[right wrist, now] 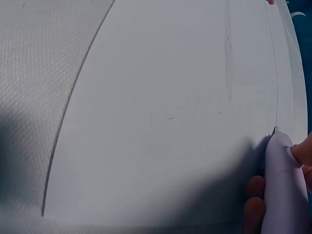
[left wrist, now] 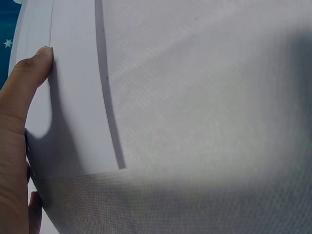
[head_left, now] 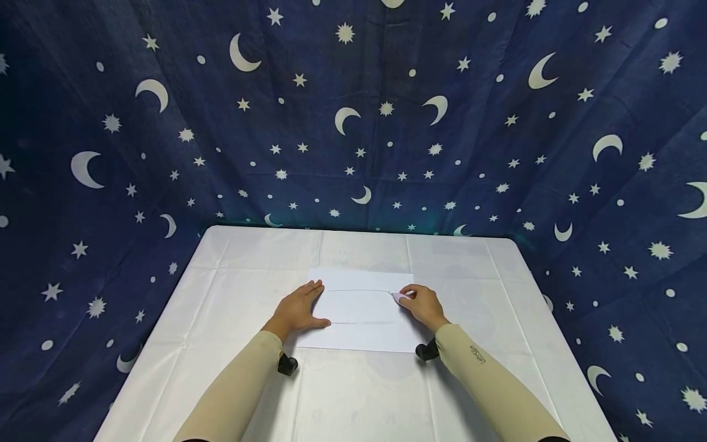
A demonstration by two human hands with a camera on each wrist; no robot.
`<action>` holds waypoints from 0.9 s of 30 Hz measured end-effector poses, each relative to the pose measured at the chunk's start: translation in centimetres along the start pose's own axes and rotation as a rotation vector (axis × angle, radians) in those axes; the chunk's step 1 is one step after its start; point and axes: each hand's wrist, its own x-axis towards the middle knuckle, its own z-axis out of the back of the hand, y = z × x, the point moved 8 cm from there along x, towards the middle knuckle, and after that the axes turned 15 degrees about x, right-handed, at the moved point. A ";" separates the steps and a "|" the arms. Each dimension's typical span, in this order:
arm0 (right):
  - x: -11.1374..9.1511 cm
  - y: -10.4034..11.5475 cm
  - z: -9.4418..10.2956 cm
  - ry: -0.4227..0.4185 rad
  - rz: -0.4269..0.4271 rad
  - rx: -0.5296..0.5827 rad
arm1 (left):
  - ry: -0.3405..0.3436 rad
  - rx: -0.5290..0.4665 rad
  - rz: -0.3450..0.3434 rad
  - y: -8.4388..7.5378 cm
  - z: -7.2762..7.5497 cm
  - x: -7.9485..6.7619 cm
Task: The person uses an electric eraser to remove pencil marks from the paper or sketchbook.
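Note:
A white sheet of paper (head_left: 359, 337) lies on the table with a thin dark line (head_left: 353, 290) across its upper part and a fainter, smudged line (head_left: 359, 323) lower down. My left hand (head_left: 298, 307) rests on the sheet's left side, thumb and fingers spread; its thumb touches the paper in the left wrist view. In my right hand (head_left: 424, 305) I grip a pale lilac electric eraser (right wrist: 283, 185). Its small light tip (right wrist: 276, 129) meets the right end of the thin line. Some right-hand fingers are hidden behind the eraser's body.
A white cloth with fold creases covers the table (head_left: 359, 399). Small dark crumbs (right wrist: 170, 118) are scattered on the paper. Behind and beside the table hangs a dark blue curtain (head_left: 309, 172) with moons and stars.

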 end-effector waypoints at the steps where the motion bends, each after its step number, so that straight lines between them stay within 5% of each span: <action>1: 0.0 0.0 0.0 -0.001 -0.002 0.001 | 0.000 0.000 0.002 0.0 0.0 0.0; 27: 0.2 -0.1 0.5 -0.023 -0.009 0.013 | -0.029 -0.021 0.000 0.0 0.1 -0.1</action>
